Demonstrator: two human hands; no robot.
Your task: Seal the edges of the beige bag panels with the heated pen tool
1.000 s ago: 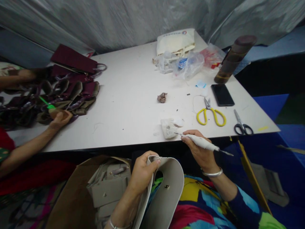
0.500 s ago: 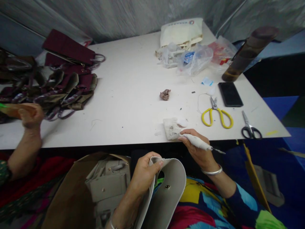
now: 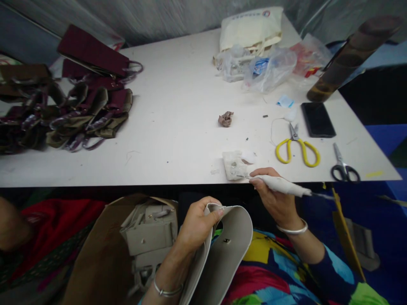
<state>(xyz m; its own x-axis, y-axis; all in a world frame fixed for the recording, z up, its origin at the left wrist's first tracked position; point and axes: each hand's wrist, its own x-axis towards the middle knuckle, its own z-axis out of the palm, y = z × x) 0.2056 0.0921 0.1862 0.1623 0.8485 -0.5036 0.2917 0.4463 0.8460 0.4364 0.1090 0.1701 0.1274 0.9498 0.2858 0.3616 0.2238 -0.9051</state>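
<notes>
While my left hand (image 3: 199, 224) pinches the panel (image 3: 230, 254) short of the table's (image 3: 178, 106) near edge, my right hand (image 3: 281, 203) grips the tool (image 3: 282, 184), tip at the pad (image 3: 232, 163) by that edge, seemingly a dabbing step, calling next for steadiness.

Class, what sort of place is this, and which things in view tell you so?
Likely a bag workshop: maroon bags heaped on the table, grey bag-like pieces in a cardboard box, and a white-handled tool in the right hand.
</notes>
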